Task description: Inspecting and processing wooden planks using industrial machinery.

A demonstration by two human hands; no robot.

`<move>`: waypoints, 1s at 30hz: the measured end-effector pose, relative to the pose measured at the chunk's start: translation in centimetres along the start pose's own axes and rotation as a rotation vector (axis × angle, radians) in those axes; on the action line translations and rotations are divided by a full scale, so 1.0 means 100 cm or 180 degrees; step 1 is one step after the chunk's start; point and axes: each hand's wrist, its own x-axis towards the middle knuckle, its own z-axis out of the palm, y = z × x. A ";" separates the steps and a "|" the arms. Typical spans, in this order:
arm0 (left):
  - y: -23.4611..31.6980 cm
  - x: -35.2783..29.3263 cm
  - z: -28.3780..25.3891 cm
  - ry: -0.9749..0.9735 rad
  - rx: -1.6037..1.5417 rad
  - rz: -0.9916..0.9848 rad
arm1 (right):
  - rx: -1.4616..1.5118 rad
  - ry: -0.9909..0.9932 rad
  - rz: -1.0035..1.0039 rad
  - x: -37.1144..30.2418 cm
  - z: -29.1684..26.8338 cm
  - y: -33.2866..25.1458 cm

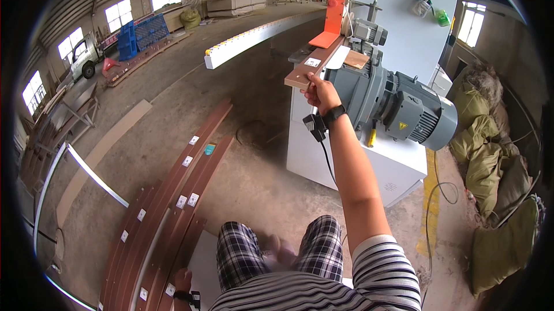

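My right hand (pixel 321 92) is closed on the near end of a brown board (pixel 306 72), thumb on top and fingers curled beneath. This board has a white label and lies on the machine, running under an orange guard (pixel 333 21). At the lower left my left hand (pixel 183 280) rests by the edge of several long brown boards (pixel 167 227) carrying white labels. Its fingers are small and partly hidden, so their grip is unclear. Both wrists wear dark straps with a small black device.
Beside my right forearm stands a grey motor (pixel 418 112) on a white cabinet (pixel 311 152). A white rail with yellow rollers (pixel 254 39) reaches away behind the machine. Sacks (pixel 482 155) line the right side; a black cable (pixel 428 224) trails over the floor. White metal bars (pixel 95 175) stand left.
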 end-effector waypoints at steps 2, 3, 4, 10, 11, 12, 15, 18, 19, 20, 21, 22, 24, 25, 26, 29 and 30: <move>0.018 0.000 -0.005 -0.0101 0.0063 0.0112 | 0.0179 -0.0066 0.0023 -0.019 0.016 0.001; 0.030 0.001 -0.008 0.0005 0.0004 0.0287 | 0.0213 -0.0116 0.0099 -0.031 0.021 -0.005; 0.048 0.007 -0.010 0.0090 -0.0057 0.0486 | 0.0240 -0.0133 0.0166 -0.040 0.020 -0.008; 0.165 0.037 -0.028 0.0297 -0.0616 0.1089 | 0.0587 -0.0583 0.0197 -0.074 0.037 0.006; 0.199 0.034 -0.036 0.0206 -0.0765 0.1156 | 0.0722 -0.0638 0.0281 -0.082 0.042 0.006; 0.225 0.035 -0.041 0.0018 -0.1060 0.1213 | 0.0797 -0.0782 0.0368 -0.087 0.044 0.008; 0.304 0.030 -0.057 -0.0552 -0.2006 0.1401 | 0.0930 -0.1218 0.0565 -0.110 0.057 0.013; 0.370 0.021 -0.071 -0.1088 -0.2834 0.1806 | 0.0829 -0.1504 0.0562 -0.144 0.082 0.029; 0.392 0.014 -0.076 -0.1214 -0.3145 0.2004 | 0.0572 -0.1431 0.0463 -0.168 0.102 0.026; 0.409 0.009 -0.077 -0.1195 -0.3160 0.1971 | 0.0330 -0.1356 0.0367 -0.195 0.122 0.023; 0.424 0.004 -0.076 -0.1380 -0.4137 0.1999 | 0.0133 -0.1827 0.0378 -0.213 0.132 0.029; 0.429 0.000 -0.076 -0.1539 -0.5115 0.1995 | -0.0058 -0.2306 0.0390 -0.228 0.141 0.035; 0.415 -0.004 -0.083 -0.1540 -0.5483 0.1730 | -0.0291 -0.3060 0.0825 -0.257 0.164 0.045; 0.425 -0.017 -0.102 -0.1486 -0.5433 0.1374 | -0.0166 -0.2941 0.0640 -0.260 0.166 0.053; 0.426 -0.030 -0.109 -0.0366 -0.5305 0.0773 | -0.0057 -0.2565 0.0635 -0.250 0.166 0.068; 0.344 -0.035 -0.117 -0.0053 -0.5572 0.0154 | 0.0452 -0.1370 0.0291 -0.192 0.153 0.084; 0.315 -0.038 -0.119 0.0217 -0.5582 -0.0121 | 0.0778 -0.0952 0.0192 -0.169 0.142 0.091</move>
